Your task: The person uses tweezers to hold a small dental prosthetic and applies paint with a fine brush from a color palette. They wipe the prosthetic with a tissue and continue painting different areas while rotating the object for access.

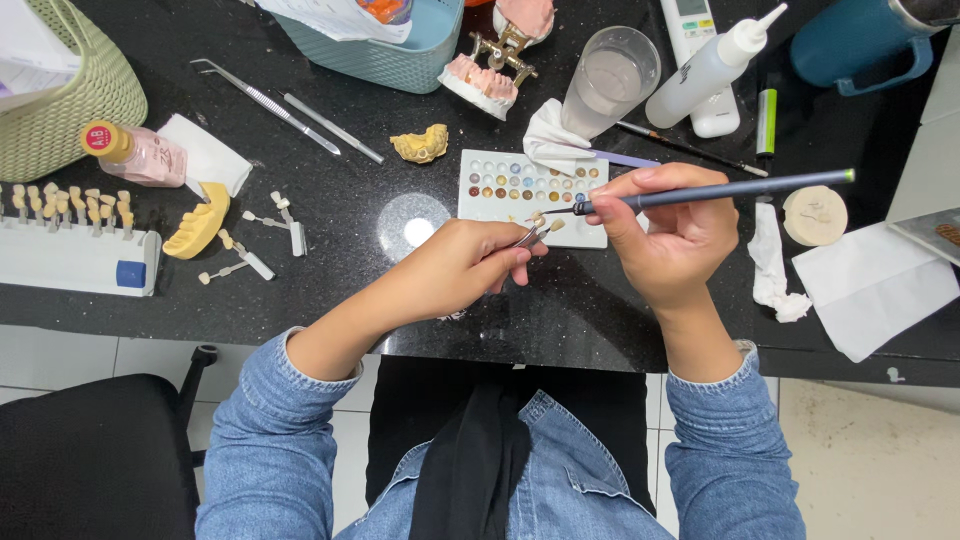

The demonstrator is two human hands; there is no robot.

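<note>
My left hand (468, 266) pinches a small metal clamp (530, 236) that carries a tiny tooth-coloured crown (540, 221) at its tip. A thin dark brush (715, 190) with a green end lies in the fingers of my right hand (668, 233), its fine tip touching the crown. Both hands meet over the lower edge of a white palette (520, 190) with several small wells of brown, yellow and blue stain. The palette lies on the black speckled worktop (350, 200).
Behind the palette stand a cloudy plastic cup (610, 80), a white squeeze bottle (712, 65), a pink dental jaw model (495, 65) and a yellow cast (421, 144). Tweezers (268, 103), shade tabs (70, 205), a pink bottle (135, 152) and baskets lie left; tissues (870, 285) right.
</note>
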